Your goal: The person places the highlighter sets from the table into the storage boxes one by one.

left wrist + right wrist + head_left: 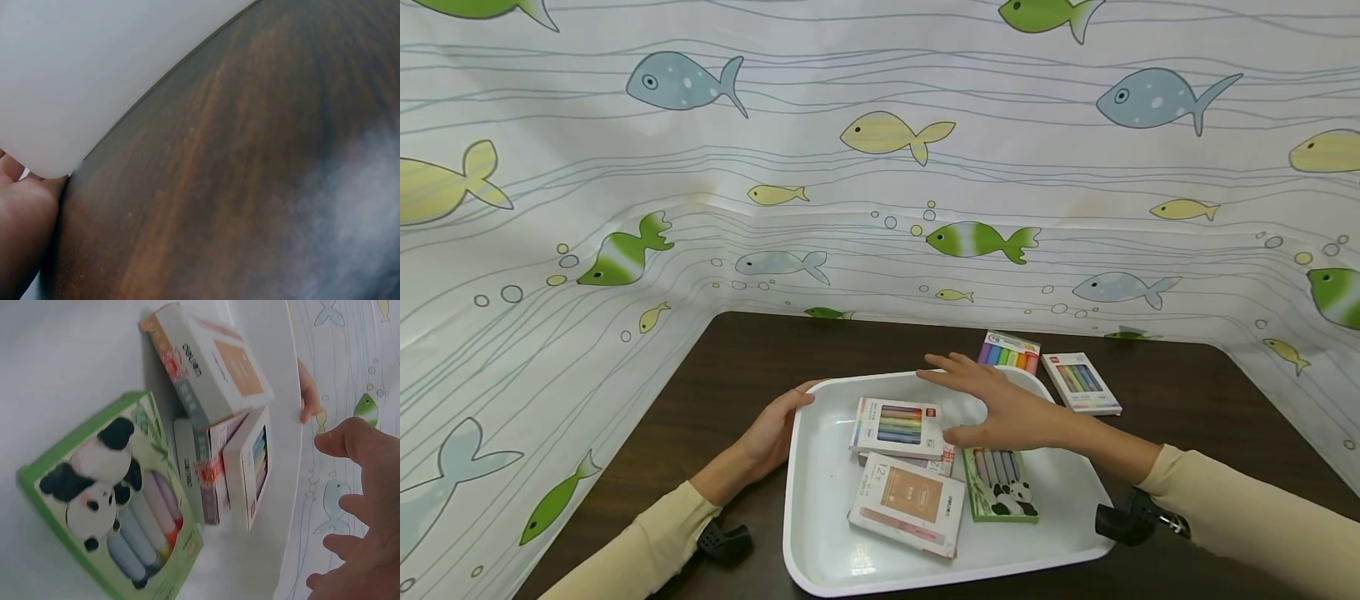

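Note:
A white tray (827,533) with raised sides stands on the dark table. My left hand (772,429) grips its far left corner, the thumb at the rim; part of this hand (25,219) shows beside the tray wall in the left wrist view. Above the tray's far side, my right hand (992,404) is held with fingers spread and nothing in it. Inside lie a white crayon box (898,427) with a colour window, partly over another box (917,464), a white box with a brown panel (908,506), and a green panda crayon box (112,500).
Behind the tray on the right lie a box with rainbow-coloured sticks (1009,352) and a white crayon box (1081,383). A fish-patterned sheet (865,183) rises around the table's back and sides. The brown table (752,350) shows around the tray.

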The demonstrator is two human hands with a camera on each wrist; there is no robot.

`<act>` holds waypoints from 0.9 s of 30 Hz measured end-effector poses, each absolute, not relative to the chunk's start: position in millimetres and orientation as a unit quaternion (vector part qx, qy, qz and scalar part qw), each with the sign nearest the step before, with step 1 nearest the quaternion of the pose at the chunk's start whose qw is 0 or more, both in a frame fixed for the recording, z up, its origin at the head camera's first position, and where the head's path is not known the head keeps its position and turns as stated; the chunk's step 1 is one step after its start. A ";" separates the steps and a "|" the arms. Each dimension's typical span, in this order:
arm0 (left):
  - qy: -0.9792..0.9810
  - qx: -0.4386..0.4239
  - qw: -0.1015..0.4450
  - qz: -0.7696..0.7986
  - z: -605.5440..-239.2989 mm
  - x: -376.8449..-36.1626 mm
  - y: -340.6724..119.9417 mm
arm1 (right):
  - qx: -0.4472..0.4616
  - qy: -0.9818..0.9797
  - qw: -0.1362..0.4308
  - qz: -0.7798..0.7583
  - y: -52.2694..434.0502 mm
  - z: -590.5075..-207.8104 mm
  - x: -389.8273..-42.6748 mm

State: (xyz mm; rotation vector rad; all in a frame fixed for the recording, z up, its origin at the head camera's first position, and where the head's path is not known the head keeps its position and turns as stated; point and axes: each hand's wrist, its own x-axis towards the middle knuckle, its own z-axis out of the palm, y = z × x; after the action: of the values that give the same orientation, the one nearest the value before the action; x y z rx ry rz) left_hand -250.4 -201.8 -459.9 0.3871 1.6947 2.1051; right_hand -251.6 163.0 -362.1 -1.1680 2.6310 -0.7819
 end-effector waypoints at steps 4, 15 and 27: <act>0.606 0.139 0.205 0.756 -459.9 -250.1 -202.0 | -0.381 0.882 0.063 -0.269 175.0 -362.4 -256.5; 0.603 0.138 0.207 0.758 -460.9 -250.1 -201.7 | -0.364 0.894 0.058 -0.256 205.0 -362.9 -271.6; 0.603 0.138 0.207 0.758 -460.4 -251.0 -201.4 | -0.333 0.902 0.034 -0.274 241.8 -368.3 -304.7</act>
State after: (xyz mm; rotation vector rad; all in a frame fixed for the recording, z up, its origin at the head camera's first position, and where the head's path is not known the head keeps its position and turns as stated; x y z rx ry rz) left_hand -251.0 -201.4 -460.4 0.3854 1.6787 2.1110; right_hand -304.7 241.8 -368.3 -1.0254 2.7735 -0.8416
